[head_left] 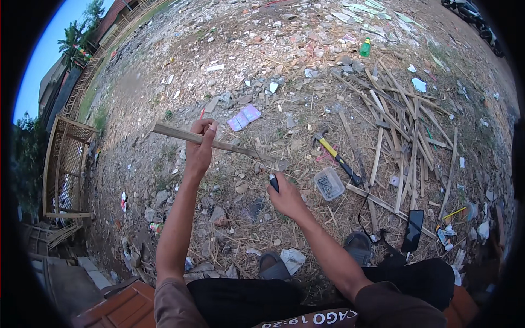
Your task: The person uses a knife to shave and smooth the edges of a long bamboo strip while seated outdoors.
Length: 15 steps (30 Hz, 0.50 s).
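My left hand [200,147] is closed around a narrow wooden slat [232,147], which slants from upper left down to the right in front of me. A thin red stick [202,113], perhaps a pencil, pokes up by its fingers. Below the slat's right end, my right hand [285,195] grips a tool with a black handle [274,182]. Its working end is too faint to make out, and I cannot tell if it touches the slat.
Right of my hands lie a yellow-and-black hammer [338,156], a clear plastic tub of nails [329,183] and a pile of wooden slats [407,131]. A phone [413,230] lies nearer me. A green bottle [365,47] and purple packet [244,117] rest on rubble-strewn ground.
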Available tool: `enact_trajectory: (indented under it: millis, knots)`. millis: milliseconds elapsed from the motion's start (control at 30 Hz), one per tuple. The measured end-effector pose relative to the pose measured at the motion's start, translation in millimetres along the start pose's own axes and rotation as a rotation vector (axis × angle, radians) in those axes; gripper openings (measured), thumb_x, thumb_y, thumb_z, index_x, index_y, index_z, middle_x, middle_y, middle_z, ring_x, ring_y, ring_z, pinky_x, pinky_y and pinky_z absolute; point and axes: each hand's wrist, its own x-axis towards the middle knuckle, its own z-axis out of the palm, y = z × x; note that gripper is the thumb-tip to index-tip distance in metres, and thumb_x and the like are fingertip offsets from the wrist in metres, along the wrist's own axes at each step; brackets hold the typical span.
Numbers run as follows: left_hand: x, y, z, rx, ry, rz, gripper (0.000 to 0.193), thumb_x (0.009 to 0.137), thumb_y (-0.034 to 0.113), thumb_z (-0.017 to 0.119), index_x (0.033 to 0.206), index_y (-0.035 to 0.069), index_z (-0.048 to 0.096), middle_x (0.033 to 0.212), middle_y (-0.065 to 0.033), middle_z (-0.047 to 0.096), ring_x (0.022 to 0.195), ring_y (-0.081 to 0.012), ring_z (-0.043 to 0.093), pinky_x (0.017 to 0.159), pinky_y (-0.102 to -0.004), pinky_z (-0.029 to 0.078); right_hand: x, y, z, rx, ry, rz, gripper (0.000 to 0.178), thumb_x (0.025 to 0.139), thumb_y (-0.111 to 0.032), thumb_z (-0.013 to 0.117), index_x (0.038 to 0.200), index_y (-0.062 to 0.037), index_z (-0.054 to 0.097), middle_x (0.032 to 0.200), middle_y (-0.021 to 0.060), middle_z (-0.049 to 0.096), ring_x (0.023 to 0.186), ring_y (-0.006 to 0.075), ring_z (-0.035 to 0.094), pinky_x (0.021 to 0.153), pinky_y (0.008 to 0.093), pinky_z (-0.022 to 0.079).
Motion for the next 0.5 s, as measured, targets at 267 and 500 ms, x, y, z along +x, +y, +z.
enact_trajectory:
  millis: [267,500]
  knots:
    - [2.7,38.3,1.3,-0.986,0.09,0.023,0.034,0.102,0.034,0.035,0.075,0.013,0.034,0.056,0.0019,0.026,0.048,-0.0089,0.02,0.044,-0.0258,0.023,-5.4,-32.3,8.7,0.117,0.015,-0.149,0.026,0.091,-0.021,0.054,0.102,-0.0003,0.042,0.073,0.0274,0.06,0.07,0.0477,0.059,0.062,0.0549,0.044]
    - [-3.0,32.3,10.3,-0.936,0.021,0.09,0.039,0.098,0.039,0.038,0.07,0.013,0.029,0.051,0.0039,0.02,0.046,-0.0075,0.014,0.042,-0.0265,0.014,-5.1,-56.5,-1.1,0.104,-0.051,-0.127,0.024,0.093,-0.02,0.052,0.097,0.0017,0.041,0.066,0.0252,0.058,0.063,0.0456,0.059,0.057,0.0536,0.044]
